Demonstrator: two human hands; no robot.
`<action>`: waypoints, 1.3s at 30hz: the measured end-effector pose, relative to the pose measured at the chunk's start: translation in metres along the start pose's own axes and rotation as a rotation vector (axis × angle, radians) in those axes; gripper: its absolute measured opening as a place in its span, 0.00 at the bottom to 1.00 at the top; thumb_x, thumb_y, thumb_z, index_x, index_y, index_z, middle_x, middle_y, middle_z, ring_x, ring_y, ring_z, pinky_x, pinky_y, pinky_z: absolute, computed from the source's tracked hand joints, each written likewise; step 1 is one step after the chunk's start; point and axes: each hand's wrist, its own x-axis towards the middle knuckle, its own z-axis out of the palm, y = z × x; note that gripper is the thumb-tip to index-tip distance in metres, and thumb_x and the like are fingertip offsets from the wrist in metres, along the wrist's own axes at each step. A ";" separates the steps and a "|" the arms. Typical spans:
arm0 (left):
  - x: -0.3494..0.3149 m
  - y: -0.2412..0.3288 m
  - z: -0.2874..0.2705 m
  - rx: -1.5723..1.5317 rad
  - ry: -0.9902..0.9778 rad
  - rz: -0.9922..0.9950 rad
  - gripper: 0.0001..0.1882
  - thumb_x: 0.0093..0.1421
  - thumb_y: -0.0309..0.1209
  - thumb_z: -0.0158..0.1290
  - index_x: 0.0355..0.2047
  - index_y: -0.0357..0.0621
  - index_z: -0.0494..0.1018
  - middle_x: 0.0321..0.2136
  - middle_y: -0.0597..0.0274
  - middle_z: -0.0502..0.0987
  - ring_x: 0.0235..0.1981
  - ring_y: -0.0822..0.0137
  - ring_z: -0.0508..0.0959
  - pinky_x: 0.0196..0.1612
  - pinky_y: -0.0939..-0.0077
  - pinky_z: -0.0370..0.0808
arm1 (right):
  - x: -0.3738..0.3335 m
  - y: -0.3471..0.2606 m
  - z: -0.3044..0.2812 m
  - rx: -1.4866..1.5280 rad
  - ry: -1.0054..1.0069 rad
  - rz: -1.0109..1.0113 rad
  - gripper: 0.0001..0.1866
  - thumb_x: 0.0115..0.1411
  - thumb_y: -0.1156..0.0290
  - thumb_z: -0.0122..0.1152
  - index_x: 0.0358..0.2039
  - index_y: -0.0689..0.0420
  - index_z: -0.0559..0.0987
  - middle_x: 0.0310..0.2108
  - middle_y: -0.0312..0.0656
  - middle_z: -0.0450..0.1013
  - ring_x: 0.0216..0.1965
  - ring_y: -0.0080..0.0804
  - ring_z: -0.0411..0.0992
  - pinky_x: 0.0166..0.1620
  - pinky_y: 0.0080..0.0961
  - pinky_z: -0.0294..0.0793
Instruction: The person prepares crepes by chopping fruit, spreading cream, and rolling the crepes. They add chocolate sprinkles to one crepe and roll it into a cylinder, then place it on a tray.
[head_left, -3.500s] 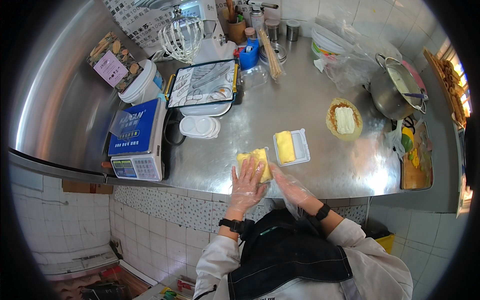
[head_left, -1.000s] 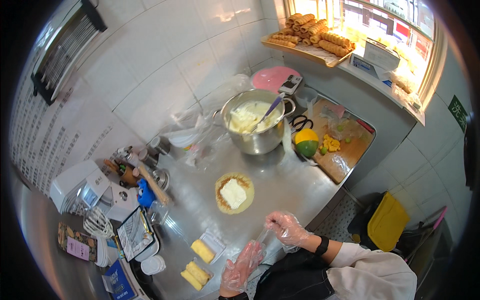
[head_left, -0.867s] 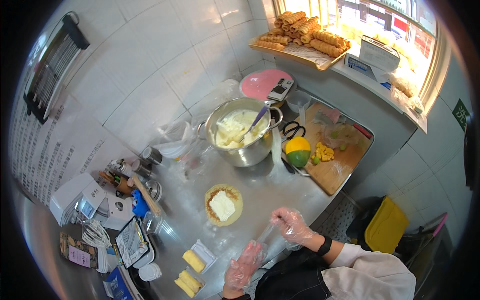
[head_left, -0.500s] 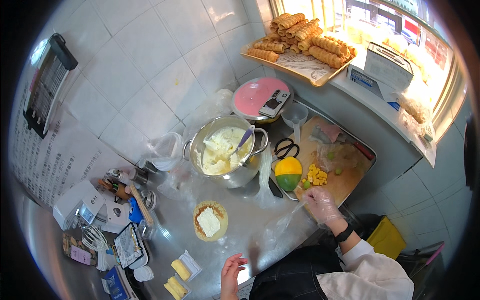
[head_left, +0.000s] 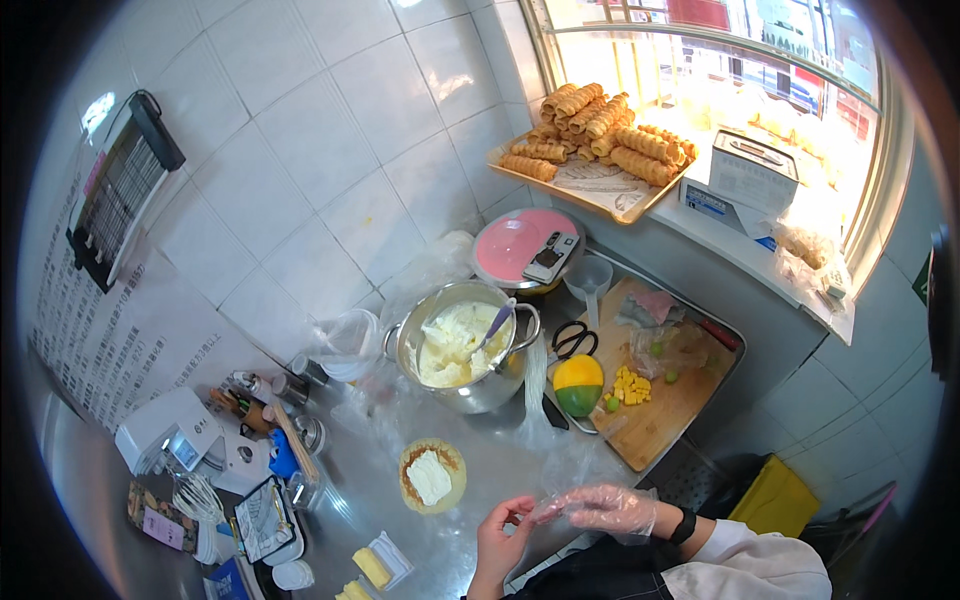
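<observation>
My right hand point(head_left: 610, 508), in a clear plastic glove, reaches left over the table's front edge, its fingertips meeting those of my bare left hand point(head_left: 502, 540). A thin clear plastic film point(head_left: 572, 474) shows by the fingers and seems pinched between the two hands; its shape is hard to make out. Left of the hands, a round thin pancake point(head_left: 453, 499) lies on the steel table with a slab of white cream point(head_left: 429, 477) on it. Behind it stands a steel pot point(head_left: 478, 398) of cream point(head_left: 450, 350) with a purple-handled spatula point(head_left: 497, 318) inside.
On the right, a wooden board point(head_left: 640, 443) carries a half-peeled mango point(head_left: 578, 385), yellow cubes point(head_left: 630, 387) and green fruits. Black-handled scissors point(head_left: 573, 340) lie nearby. A tray of pastry rolls point(head_left: 625, 215) sits on the sill. Butter-coloured blocks point(head_left: 371, 568) rest at front left.
My right hand has come from the board toward the front edge, bringing clear plastic. My left hand has moved up and right to meet it. The view has shifted slightly.
</observation>
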 end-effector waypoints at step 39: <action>-0.050 -0.039 0.079 -0.287 0.901 -0.263 0.18 0.64 0.26 0.47 0.55 0.42 0.71 0.33 0.62 0.80 0.29 0.78 0.71 0.35 0.82 0.70 | 0.026 -0.184 0.002 0.146 -1.046 -0.827 0.21 0.63 0.56 0.61 0.36 0.65 0.81 0.21 0.41 0.69 0.22 0.41 0.68 0.30 0.33 0.67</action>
